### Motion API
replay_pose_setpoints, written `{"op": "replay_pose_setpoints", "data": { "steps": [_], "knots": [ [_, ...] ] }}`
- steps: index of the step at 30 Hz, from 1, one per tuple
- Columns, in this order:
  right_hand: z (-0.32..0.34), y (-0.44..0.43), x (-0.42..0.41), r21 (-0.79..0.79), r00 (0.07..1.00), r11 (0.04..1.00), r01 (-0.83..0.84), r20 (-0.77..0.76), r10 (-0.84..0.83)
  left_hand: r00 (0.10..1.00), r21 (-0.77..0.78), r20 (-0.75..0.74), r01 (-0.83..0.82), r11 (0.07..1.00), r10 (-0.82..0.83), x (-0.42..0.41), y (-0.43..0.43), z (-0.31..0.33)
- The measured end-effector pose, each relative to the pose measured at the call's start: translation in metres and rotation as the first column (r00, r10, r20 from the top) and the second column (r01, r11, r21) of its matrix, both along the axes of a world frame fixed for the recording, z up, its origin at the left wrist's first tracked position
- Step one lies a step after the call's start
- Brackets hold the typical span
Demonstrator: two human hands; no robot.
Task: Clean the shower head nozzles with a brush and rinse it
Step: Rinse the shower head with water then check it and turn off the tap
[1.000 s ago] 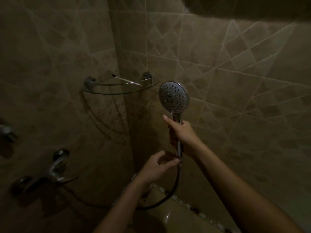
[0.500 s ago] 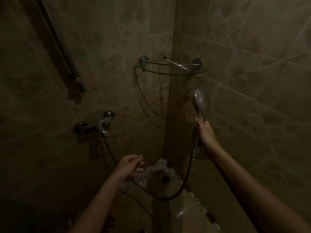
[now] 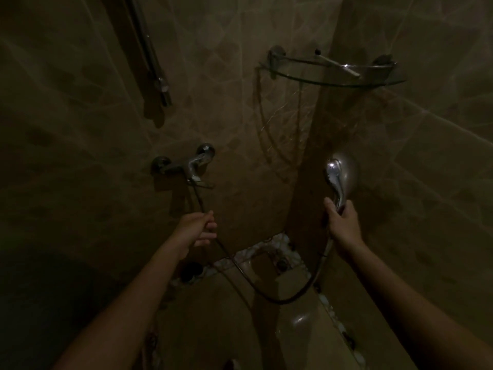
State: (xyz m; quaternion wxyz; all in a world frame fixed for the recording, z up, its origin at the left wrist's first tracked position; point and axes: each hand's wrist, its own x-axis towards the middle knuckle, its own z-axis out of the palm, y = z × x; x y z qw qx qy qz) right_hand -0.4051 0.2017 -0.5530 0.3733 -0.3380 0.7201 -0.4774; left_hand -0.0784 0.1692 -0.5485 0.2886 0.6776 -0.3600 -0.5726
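Nearest, the right hand (image 3: 344, 225) keeps its fingers wrapped round the handle of the shower head (image 3: 342, 173), which has turned so its chrome back faces us and the nozzles point at the wall. The left hand (image 3: 198, 228) has let go near the handle and now reaches up beside the hose (image 3: 280, 297), fingers loosely curled, seemingly empty. Beyond it sits the tap (image 3: 190, 165), so rinsing looks next. A thin stick, perhaps the brush (image 3: 338, 65), lies on the glass shelf (image 3: 384, 82).
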Motion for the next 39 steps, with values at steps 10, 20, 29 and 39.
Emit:
{"op": "replay_pose_setpoints", "data": {
  "steps": [10,20,29,39],
  "knots": [
    [-0.070,-0.054,0.014,0.068,0.995,0.993,0.100,-0.016,-0.099,0.936,0.108,-0.298,-0.159,0.981,0.184,0.001,-0.093,-0.044],
    [-0.119,-0.082,0.009,0.095,0.983,0.979,0.178,0.015,-0.181,0.851,0.149,-0.427,-0.268,0.952,0.306,-0.009,-0.145,-0.080],
    [-0.134,-0.075,0.002,0.152,0.972,0.965,0.212,0.066,-0.224,0.886,0.075,-0.394,-0.236,0.969,0.247,0.003,-0.130,-0.080],
    [-0.133,-0.063,-0.004,0.165,0.942,0.950,0.265,0.168,-0.292,0.889,0.075,-0.408,-0.194,0.978,0.208,0.008,-0.121,-0.073]
  ]
}}
